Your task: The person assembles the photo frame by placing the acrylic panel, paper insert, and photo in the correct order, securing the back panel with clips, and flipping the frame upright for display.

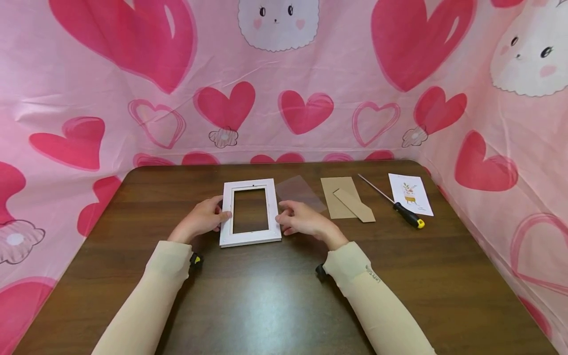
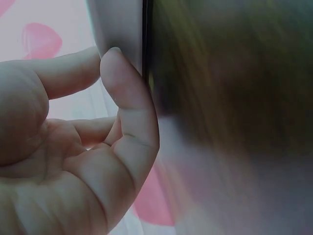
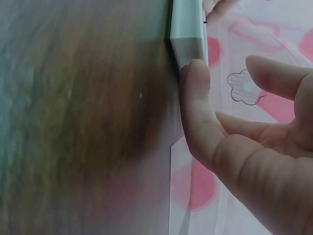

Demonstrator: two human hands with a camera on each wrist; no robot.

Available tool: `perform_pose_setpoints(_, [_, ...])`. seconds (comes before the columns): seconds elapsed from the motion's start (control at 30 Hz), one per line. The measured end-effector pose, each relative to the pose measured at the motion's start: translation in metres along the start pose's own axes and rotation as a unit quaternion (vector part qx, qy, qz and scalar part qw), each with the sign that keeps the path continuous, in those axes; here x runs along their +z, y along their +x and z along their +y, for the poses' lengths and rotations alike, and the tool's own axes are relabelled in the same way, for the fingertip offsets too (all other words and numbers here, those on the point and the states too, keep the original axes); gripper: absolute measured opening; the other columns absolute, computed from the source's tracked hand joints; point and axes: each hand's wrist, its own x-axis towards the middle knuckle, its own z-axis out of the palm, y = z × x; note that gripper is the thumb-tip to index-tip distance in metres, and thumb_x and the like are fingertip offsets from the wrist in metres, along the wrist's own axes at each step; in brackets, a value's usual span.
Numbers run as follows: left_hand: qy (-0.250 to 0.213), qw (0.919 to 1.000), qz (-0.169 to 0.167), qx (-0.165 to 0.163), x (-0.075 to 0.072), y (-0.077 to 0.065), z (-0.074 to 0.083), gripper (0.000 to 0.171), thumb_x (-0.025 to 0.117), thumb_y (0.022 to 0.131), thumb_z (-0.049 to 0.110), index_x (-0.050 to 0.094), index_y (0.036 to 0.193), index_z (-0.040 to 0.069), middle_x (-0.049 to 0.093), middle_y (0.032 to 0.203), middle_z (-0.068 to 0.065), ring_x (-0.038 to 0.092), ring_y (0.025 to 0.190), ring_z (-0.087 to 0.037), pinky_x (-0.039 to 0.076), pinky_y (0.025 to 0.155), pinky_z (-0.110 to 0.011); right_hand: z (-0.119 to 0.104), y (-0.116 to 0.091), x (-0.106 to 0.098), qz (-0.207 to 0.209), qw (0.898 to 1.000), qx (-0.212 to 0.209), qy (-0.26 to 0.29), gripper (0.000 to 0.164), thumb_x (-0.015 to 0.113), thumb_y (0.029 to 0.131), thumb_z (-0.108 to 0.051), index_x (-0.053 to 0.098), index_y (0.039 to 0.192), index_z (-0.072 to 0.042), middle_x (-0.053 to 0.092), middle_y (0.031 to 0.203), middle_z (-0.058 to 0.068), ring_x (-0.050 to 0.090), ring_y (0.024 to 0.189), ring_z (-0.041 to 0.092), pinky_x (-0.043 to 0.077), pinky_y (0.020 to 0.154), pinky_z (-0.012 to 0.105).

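Observation:
A white rectangular picture frame point(image 1: 250, 239) lies on the brown table, its middle opening showing dark wood. My left hand point(image 1: 203, 217) grips the frame's left side, thumb over the front face and the other fingers at the outer edge. In the left wrist view, fingers of that hand point(image 2: 73, 166) meet at the frame's border point(image 2: 122, 29). At the opposite side, my right hand point(image 1: 306, 219) touches the outer edge with loosely bent fingers. The right wrist view shows one fingertip point(image 3: 196, 73) against the frame's edge point(image 3: 188, 49), while another finger stands off it.
Right of the frame lies a transparent sheet point(image 1: 299, 190), partly behind my right hand. Farther right are a brown backing board point(image 1: 330, 187) with a cardboard stand point(image 1: 355, 204) on it, a black-and-yellow screwdriver point(image 1: 406, 213) and a printed card point(image 1: 421, 195). Pink heart-patterned cloth point(image 1: 275, 69) surrounds the table point(image 1: 266, 305).

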Motion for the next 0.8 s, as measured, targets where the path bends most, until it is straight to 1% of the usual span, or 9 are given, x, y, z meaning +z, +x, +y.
perform_pose_setpoints(0.17, [0.000,1.0000,-0.005,-0.001,0.008,0.004,0.007,0.076,0.067,0.106,0.026,0.029,0.164,-0.003,0.058,0.110,-0.021,0.067,0.084,-0.026,0.062,0.078,-0.037,0.001,0.000,-0.004,0.017,0.999,0.026,-0.023,0.066,0.063,0.106,-0.012,0.032,0.161,0.007,0.063,0.104,0.016,0.066,0.072,0.019,0.064,0.074,0.034])
perform_pose_setpoints(0.33, [-0.004,0.9999,-0.014,0.000,0.013,0.004,0.015,0.076,0.067,0.106,0.027,0.028,0.165,-0.002,0.060,0.112,-0.022,0.069,0.085,-0.027,0.062,0.081,-0.040,0.003,-0.002,-0.006,0.024,0.998,0.022,-0.061,0.063,0.063,0.106,-0.010,0.034,0.160,0.006,0.064,0.097,0.016,0.065,0.069,0.018,0.064,0.068,0.033])
perform_pose_setpoints(0.53, [-0.004,0.9998,-0.021,0.000,0.017,0.006,0.022,0.076,0.066,0.106,0.027,0.027,0.165,0.000,0.061,0.112,-0.022,0.068,0.084,-0.027,0.061,0.080,-0.040,0.006,-0.006,-0.010,0.028,0.995,0.017,-0.099,0.070,0.064,0.104,-0.004,0.028,0.162,0.007,0.064,0.085,0.013,0.063,0.062,0.016,0.062,0.064,0.032])
perform_pose_setpoints(0.63, [-0.010,0.9997,-0.021,-0.003,0.020,0.008,0.025,0.075,0.066,0.106,0.026,0.028,0.166,0.002,0.061,0.111,-0.021,0.066,0.083,-0.027,0.060,0.078,-0.038,0.007,-0.009,-0.012,0.032,0.993,0.023,-0.112,0.072,0.066,0.104,-0.005,0.027,0.163,0.007,0.064,0.084,0.013,0.063,0.060,0.016,0.062,0.063,0.032])
perform_pose_setpoints(0.8, [-0.020,0.9995,-0.024,-0.005,0.024,0.009,0.029,0.074,0.067,0.106,0.025,0.029,0.165,0.002,0.060,0.109,-0.020,0.066,0.083,-0.026,0.059,0.078,-0.038,0.007,-0.013,-0.015,0.034,0.992,0.027,-0.118,0.071,0.066,0.104,-0.005,0.027,0.162,0.007,0.064,0.085,0.014,0.064,0.060,0.016,0.062,0.063,0.033])
